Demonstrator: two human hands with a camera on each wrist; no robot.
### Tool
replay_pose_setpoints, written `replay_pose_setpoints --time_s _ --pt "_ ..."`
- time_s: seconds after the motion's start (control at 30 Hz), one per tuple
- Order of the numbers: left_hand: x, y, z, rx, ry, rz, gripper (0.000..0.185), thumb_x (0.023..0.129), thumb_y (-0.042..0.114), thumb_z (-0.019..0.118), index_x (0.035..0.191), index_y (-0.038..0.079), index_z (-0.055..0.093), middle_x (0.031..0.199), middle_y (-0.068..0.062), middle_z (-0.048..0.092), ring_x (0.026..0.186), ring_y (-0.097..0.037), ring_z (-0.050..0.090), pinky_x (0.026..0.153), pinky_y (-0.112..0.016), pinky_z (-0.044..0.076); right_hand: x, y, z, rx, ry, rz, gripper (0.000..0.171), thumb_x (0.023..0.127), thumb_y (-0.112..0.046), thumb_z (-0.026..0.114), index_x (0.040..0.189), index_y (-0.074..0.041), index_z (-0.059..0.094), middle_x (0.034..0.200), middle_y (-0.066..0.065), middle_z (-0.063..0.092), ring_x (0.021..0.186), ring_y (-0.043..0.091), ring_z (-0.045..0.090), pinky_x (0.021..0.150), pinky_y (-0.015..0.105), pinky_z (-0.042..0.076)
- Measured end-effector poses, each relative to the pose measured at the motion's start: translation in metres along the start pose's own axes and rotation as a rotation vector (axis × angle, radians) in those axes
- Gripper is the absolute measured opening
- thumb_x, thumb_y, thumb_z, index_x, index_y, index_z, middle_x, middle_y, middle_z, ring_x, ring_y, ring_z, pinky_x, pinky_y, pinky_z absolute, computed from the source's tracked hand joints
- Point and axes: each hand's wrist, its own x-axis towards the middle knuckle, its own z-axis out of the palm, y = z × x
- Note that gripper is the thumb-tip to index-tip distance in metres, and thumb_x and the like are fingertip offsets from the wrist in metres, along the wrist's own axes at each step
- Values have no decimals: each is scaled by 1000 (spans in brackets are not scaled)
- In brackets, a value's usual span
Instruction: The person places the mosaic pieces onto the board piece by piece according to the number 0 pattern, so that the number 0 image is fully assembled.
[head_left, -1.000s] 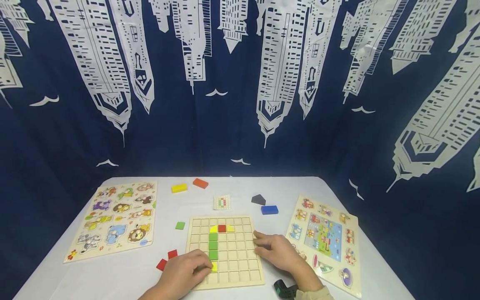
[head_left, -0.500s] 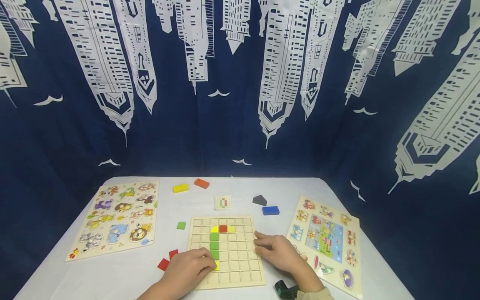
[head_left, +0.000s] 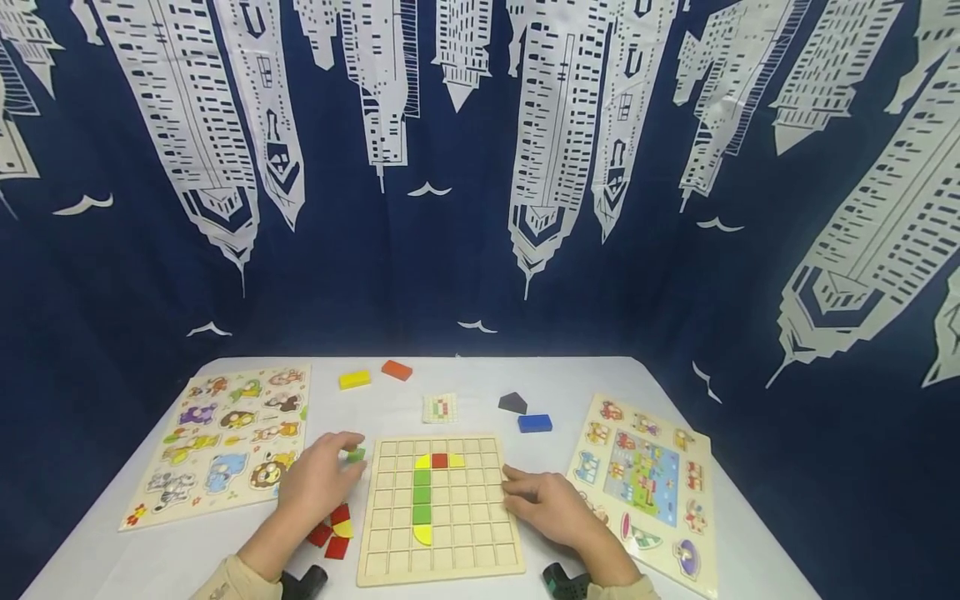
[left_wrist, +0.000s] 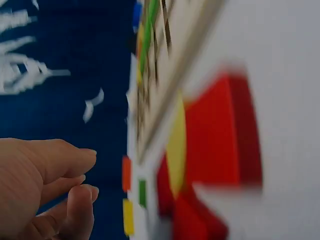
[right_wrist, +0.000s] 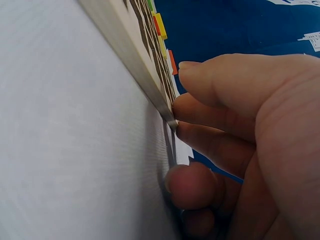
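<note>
My left hand (head_left: 322,475) hovers left of the board, its fingers and thumb apart around a loose green square tile (head_left: 356,456). In the left wrist view a gap shows between the fingertips and the green tile (left_wrist: 142,193). The wooden grid board (head_left: 468,533) holds a column of green tiles (head_left: 422,494), a rounded yellow piece (head_left: 422,534) below them, and a red square (head_left: 439,461) between two yellow pieces at the top. My right hand (head_left: 551,507) rests its fingertips on the board's right edge; the right wrist view shows the fingers (right_wrist: 215,112) against that edge.
Several red tiles (head_left: 337,547) and a yellow piece lie beneath my left wrist. Puzzle boards flank the grid, an animal one (head_left: 225,442) left and another (head_left: 648,483) right. A small pattern card (head_left: 439,408) and yellow (head_left: 355,380), orange (head_left: 397,370), blue (head_left: 535,423) and dark (head_left: 513,403) blocks lie behind.
My left hand has let go of the yellow piece in the grid's lower left and moved up and left to the loose green tile. The right hand stays at the board's edge.
</note>
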Motion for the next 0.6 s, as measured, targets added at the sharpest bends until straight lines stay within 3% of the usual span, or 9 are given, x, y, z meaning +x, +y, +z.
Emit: replay_pose_setpoints --time_s 0.1,0.23,0.43,0.6 --pt "11 -18 0 25 -18 -44 42 86 18 81 126 11 72 125 -12 72 111 -35 69 78 -46 57 2 -1 0 -6 -6 0 30 95 -33 71 119 -15 77 143 4 62 131 36 60 110 60 42" --pt "17 -29 7 20 -64 -40 44 86 17 81 128 8 71 130 -16 70 123 -40 63 93 -57 53 1 -1 0 -10 -8 -5 30 96 -32 71 120 -15 77 144 5 62 131 36 60 109 59 43" --pt "24 -36 16 -9 -90 37 42 88 18 80 129 13 71 131 -12 70 127 -38 62 100 -57 50 0 0 0 -8 1 -2 29 97 -32 70 120 -15 77 144 5 62 132 36 60 109 59 43" --pt "23 -42 19 -35 -89 38 41 89 14 79 129 12 71 132 -14 68 128 -39 60 101 -58 49 0 -2 1 -2 -6 13 29 97 -32 70 120 -16 77 144 3 62 133 34 59 111 57 42"
